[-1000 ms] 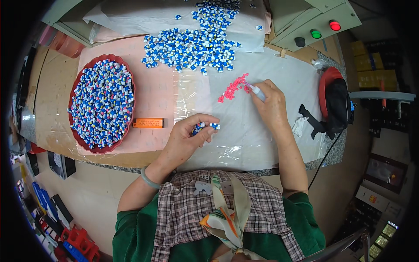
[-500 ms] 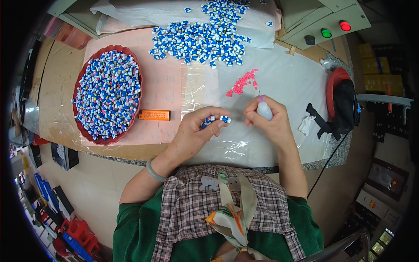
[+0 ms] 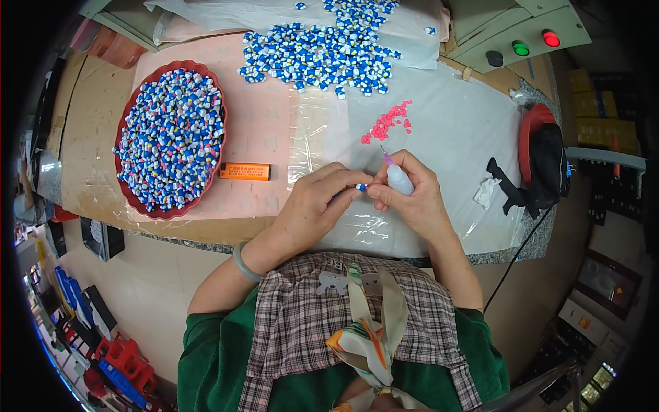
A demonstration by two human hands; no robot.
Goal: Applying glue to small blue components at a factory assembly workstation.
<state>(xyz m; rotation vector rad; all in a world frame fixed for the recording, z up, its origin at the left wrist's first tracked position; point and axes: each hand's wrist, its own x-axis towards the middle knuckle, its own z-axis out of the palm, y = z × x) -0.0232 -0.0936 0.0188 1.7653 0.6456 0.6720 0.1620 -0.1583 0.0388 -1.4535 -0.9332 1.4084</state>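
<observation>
Between the fingertips of my left hand (image 3: 314, 200) is a small blue-and-white piece (image 3: 361, 187), pinched by the thumb and forefinger. My right hand (image 3: 420, 194) grips a small translucent squeeze bottle (image 3: 400, 181) with a thin needle tip on a purple base, pointing up and away from me. The right thumb and fingertip meet at the same small piece, beside the left fingertips; whether they hold a tiny part there is too small to tell. Just beyond the hands lies a scatter of tiny pink pieces (image 3: 388, 123) on the pale sheet. Other pieces in my left palm are hidden.
A red scalloped tray (image 3: 223, 147) heaped with small blue-and-white pieces stands at the left, beside an orange block (image 3: 246, 172). More blue-and-white pieces (image 3: 316, 58) spread at the back. On the right lie a black cloth bundle (image 3: 546, 165), crumpled white tissue (image 3: 487, 193) and a panel with lights (image 3: 521, 48).
My right hand has moved left to meet my left hand, the bottle tilting left with it. The left fingers have closed further over the pieces in the palm.
</observation>
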